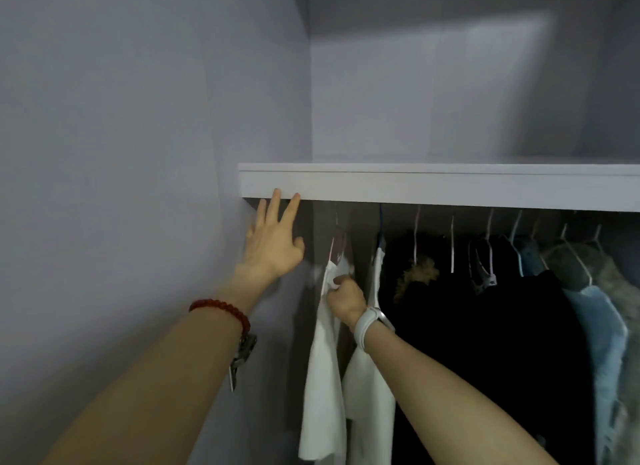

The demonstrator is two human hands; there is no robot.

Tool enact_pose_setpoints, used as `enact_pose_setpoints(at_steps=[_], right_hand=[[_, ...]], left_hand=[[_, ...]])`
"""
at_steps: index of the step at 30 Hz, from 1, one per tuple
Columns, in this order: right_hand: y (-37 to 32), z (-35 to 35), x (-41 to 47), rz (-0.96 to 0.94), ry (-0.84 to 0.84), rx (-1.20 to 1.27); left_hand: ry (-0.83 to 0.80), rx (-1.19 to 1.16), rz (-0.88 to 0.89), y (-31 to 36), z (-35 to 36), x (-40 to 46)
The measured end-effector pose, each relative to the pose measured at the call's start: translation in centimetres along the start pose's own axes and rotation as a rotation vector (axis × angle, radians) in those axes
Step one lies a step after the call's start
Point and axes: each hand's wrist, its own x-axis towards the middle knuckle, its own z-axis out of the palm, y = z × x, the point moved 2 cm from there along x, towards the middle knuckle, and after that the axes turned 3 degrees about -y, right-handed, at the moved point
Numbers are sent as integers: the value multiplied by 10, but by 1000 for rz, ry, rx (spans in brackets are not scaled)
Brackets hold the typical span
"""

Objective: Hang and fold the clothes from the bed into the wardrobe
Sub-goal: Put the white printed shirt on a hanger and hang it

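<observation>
Fingertips of left hand (273, 243) at shelf (415, 185) edge.

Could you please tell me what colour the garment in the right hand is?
White garment, gripped by the right hand; head view.

Hanging garments (485, 326) beneath wardrobe shelf (433, 186)
</observation>
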Motion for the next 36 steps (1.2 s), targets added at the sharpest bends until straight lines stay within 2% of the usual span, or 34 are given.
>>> enact_pose_setpoints(at_steps=[6, 10, 13, 18, 24, 29, 33, 36], right_hand=[[26, -18, -75, -24, 12, 195], [48, -24, -125, -27, -30, 258], [67, -20, -176, -10, -128, 316], [116, 15, -249, 49, -377, 319], [169, 77, -347, 152, -798, 244], [156, 137, -441, 124, -1178, 119], [125, 188, -509, 57, -1403, 42], [94, 236, -572, -12, -1595, -33]], left_hand=[[136, -390, -121, 17, 15, -94], [122, -524, -207, 24, 24, -165], [30, -500, -295, 25, 31, -231], [-30, -472, -505, 26, 37, -344], [17, -437, -952, 32, 31, -507], [199, -355, -1308, 32, -12, -635], [362, -303, -1522, 30, -49, -711], [543, -247, -1673, 24, -83, -771]])
